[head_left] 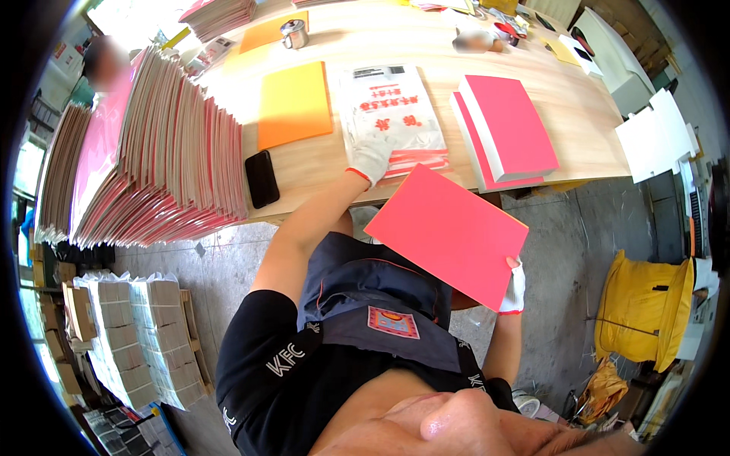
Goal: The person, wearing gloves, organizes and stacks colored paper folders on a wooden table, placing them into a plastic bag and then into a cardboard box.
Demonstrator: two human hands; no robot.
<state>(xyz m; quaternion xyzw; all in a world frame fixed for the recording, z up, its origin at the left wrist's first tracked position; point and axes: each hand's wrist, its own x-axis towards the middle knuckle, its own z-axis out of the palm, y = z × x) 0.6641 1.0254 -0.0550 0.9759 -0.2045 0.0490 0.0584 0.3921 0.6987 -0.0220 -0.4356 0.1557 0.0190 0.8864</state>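
My left hand [371,162], in a white glove with a red cuff edge, lies on the near end of a clear plastic bag [411,125] with red print. Its fingers look stretched out, though they blend into the white of the bag. In my right hand [516,289], also gloved, is the corner of a flat pink-red sheet [449,235], thumb on top and the other fingers hidden beneath. The sheet is tilted above my lap, its far corner close to the bag. Whether it is one sheet or several, I cannot tell.
Right of the bag sit thick pink-red paper stacks [509,125]. To the left are orange sheets [295,104], a black phone [261,179] and a tall pile of bagged pink packs [163,144]. A metal cup [293,34] stands farther back on the wooden table [585,140].
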